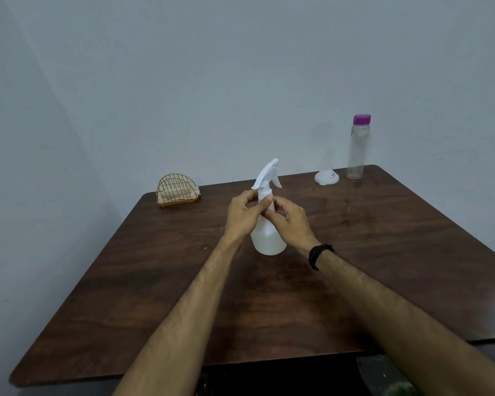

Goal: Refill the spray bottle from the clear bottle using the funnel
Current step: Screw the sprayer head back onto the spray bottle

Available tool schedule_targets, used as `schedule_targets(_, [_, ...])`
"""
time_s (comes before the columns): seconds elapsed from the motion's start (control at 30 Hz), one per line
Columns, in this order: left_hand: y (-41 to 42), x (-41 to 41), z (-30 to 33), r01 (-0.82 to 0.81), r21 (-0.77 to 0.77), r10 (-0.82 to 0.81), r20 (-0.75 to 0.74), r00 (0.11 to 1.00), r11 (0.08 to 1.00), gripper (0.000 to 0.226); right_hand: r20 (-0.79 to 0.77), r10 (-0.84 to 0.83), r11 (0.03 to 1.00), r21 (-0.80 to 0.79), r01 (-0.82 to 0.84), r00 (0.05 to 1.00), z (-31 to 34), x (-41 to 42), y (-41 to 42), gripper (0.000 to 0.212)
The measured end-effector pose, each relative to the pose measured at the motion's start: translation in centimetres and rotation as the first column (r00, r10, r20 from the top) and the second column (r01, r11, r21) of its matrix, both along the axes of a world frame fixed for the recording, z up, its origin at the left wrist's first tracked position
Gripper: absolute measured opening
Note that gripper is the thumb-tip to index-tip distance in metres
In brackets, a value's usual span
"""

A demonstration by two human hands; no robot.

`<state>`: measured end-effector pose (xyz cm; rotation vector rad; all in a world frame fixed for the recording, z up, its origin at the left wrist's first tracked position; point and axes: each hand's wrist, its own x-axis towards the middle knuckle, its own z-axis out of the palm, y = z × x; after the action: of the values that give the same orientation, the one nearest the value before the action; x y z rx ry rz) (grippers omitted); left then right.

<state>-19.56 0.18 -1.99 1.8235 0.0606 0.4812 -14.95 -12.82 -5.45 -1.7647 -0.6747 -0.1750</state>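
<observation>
Spray bottle (pixel 268 238) upright mid-table, left hand (pixel 242 217) pinching its neck collar and right hand (pixel 290 221) curled round the shoulder to steady it — likely unscrewing the trigger head — funnel (pixel 326 177) and capped clear bottle (pixel 357 150) waiting at far right edge.

I see the white translucent spray bottle (pixel 268 238) standing upright mid-table with its trigger head still on, the white funnel (pixel 326 176) resting mouth-down near the far edge, and just beside it, apart, the upright clear bottle (pixel 357 151) wearing its purple cap.
</observation>
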Motion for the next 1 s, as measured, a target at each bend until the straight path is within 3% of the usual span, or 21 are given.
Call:
schedule_targets(0.23, [-0.7,0.3,0.7,-0.044,0.136,0.046,-0.008,0.999,0.990,0.053,0.019,-0.047,0.999,-0.002,0.047,0.999,-0.5,-0.2,0.4,0.028])
schedule_targets(0.43, [-0.7,0.6,0.0,-0.043,0.053,0.040,0.056,0.998,0.998,0.030,0.038,-0.050,0.999,0.013,0.050,0.998,-0.5,-0.5,0.5,0.026])
schedule_targets(0.53, [-0.8,0.6,-0.1,-0.071,0.000,0.070,0.157,0.985,0.997,0.029,0.047,-0.065,0.998,0.008,0.064,0.997,-0.7,-0.5,0.7,0.031])
schedule_targets(0.67, [-0.3,0.9,-0.3,-0.018,-0.034,0.023,0.151,0.988,0.999,0.013,0.056,-0.081,0.997,0.021,0.080,0.995,-1.2,-0.2,0.7,0.040])
schedule_targets(0.77, [-0.6,0.7,-0.5,0.040,-0.076,-0.031,0.125,0.992,0.996,0.013,0.041,-0.076,0.996,0.047,0.074,0.996,-1.6,-0.1,0.9,0.037])
schedule_targets(0.9, [-1.4,0.6,-0.5,0.060,-0.148,-0.042,0.120,0.992,0.987,0.042,0.027,-0.080,0.994,0.072,0.078,0.996,-2.1,0.0,0.9,0.034])
schedule_targets(1.0, [-0.9,0.6,-0.7,0.109,-0.227,-0.088,0.102,0.991,0.968,0.025,-0.001,-0.036,0.996,0.081,0.036,0.999,-2.0,-0.1,0.9,0.040])
